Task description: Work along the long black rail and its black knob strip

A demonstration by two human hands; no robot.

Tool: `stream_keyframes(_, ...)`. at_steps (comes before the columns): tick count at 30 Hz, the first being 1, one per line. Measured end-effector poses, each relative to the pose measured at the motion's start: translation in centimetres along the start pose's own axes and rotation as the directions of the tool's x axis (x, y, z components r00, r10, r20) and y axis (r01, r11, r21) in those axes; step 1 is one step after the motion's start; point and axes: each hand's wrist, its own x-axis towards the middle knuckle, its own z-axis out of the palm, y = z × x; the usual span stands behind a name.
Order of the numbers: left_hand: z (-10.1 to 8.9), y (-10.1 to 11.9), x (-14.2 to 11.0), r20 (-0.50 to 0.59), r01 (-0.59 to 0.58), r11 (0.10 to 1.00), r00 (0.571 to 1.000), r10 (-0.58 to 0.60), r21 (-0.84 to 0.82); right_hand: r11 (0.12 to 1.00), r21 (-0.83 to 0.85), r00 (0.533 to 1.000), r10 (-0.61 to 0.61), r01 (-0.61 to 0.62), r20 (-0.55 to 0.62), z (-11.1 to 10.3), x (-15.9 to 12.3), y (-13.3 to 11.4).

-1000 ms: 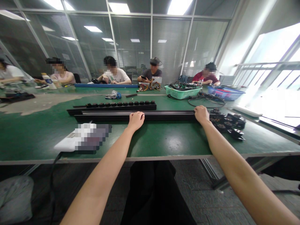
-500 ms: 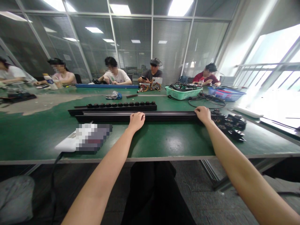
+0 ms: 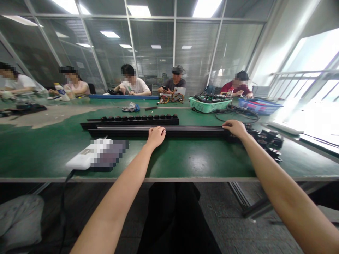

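A long black channel-like rail [image 3: 190,132] lies crosswise on the green table, with a lighter strip along its top. My left hand [image 3: 157,136] is closed over the rail near its middle, fingers curled across the top. At the rail's right end, my right hand [image 3: 235,128] has its fingertips pressed together on the top edge; its palm and thumb side are partly hidden. Just beyond that hand lies a pile of small black parts [image 3: 270,139]. Behind the rail, a second black rail [image 3: 132,122] carries a row of several black round-topped pieces.
Nearer me at left is a white device [image 3: 82,158] with a cable, beside a blurred-out object [image 3: 108,157]. Farther back stand a green basket [image 3: 210,105] of cables, a blue basket [image 3: 261,107] and a crumpled cloth [image 3: 131,107]. Several people sit across the table.
The whole view has shifted slightly. My right hand has turned and its wrist has moved a little right, fingertips still at the rail's end. My left hand stays on the rail.
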Motion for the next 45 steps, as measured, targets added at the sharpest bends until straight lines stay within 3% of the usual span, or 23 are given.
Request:
stream_keyframes(6, 0.2, 0.2, 0.1, -0.003, 0.008, 1.000, 1.000, -0.008, 0.009, 0.977, -0.077, 0.964, -0.209, 0.198, -0.162, 1.5, -0.3, 1.5)
stream_keyframes(13, 0.2, 0.4, 0.3, -0.004, 0.007, 1.000, 1.000, -0.007, 0.011, 0.943, -0.022, 0.929, -0.330, 0.331, -0.165, 1.8, -0.5, 2.4)
stream_keyframes(31, 0.1, 0.5, 0.4, -0.008, 0.005, 1.000, 1.000, -0.005, 0.016, 0.964, 0.075, 0.958, -0.242, 0.255, -0.154, 0.5, -1.8, 0.6)
stream_keyframes(45, 0.4, 0.3, 0.7, -0.013, -0.012, 1.000, 1.000, 0.012, 0.020, 0.962, 0.028, 0.951, -0.262, 0.271, -0.165, 0.9, -1.5, 0.9)
